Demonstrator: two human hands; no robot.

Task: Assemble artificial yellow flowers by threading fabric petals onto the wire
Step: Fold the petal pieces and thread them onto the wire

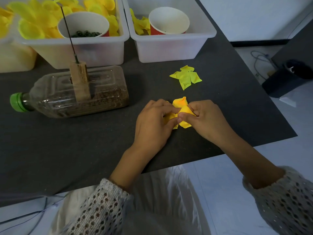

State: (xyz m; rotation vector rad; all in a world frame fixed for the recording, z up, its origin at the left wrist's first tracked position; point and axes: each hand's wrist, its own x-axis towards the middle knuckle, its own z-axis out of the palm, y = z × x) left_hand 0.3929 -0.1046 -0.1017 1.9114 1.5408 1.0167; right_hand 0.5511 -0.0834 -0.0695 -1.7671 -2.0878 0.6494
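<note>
A yellow-orange fabric petal piece (182,106) lies on the dark mat between both hands. My left hand (152,122) pinches its left side with thumb and fingertips, and my right hand (205,117) pinches its right side; most of the piece is hidden under the fingers. A second, greener-yellow petal piece (186,77) lies flat on the mat beyond the hands. The thin dark wire (68,33) stands upright in a wooden block (79,80) fixed on a plastic bottle (81,94) lying on its side at the left, well apart from both hands.
A clear bin (74,48) at the back left holds many yellow petals and a paper cup (83,24) of small dark rings. Another bin (171,46) holds a second cup (169,20) and a few petals. The mat's front edge (186,162) runs near my wrists.
</note>
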